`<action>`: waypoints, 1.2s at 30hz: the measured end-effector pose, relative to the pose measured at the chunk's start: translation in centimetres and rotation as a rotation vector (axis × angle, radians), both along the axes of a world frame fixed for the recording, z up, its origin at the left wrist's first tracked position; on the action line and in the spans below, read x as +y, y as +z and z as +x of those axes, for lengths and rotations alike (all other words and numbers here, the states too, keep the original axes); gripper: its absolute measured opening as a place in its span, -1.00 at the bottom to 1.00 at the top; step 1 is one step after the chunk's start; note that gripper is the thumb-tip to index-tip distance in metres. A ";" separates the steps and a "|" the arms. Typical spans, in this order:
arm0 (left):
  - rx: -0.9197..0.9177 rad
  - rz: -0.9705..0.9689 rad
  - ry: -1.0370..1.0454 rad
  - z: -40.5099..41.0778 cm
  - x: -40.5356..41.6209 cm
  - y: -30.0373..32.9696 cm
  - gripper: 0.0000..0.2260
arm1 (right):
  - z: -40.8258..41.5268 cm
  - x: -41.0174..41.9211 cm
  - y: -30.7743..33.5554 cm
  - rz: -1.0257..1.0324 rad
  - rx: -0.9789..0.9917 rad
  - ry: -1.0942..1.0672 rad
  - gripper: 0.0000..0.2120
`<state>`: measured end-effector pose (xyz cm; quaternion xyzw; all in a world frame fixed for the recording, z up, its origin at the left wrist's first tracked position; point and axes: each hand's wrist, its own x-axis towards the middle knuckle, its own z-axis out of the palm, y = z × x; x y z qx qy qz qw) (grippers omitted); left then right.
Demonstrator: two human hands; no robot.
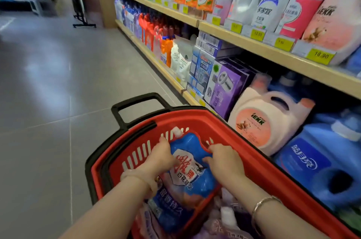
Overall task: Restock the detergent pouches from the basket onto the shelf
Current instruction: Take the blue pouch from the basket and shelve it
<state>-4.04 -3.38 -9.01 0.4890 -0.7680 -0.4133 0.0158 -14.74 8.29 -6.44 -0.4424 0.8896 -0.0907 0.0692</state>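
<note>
The shelf (273, 51) runs along the right side, full of bottles and boxes. On its bottom row sit a pink jug (259, 121) and a blue jug (312, 162). Beside them stands the red basket (259, 162), with its black handle (136, 102) sticking up.

Inside the basket is a blue pouch (189, 172) of detergent, tilted up on other pouches, with a white cap at its top. The left hand (160, 155) grips its left edge with curled fingers. The right hand (224, 160) pinches its right edge near the top.

The pouch looks soft and squishy, full of liquid, so probably heavy and floppy. Its skin looks shiny and may be slippery. Holding both sides up high, near the stiff cap, seems safest.
</note>
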 end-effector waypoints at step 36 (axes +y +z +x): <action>0.908 0.138 -0.453 0.0 5.8 81.6 -0.74 | -0.3 10.7 90.8 -0.785 0.351 0.149 -0.75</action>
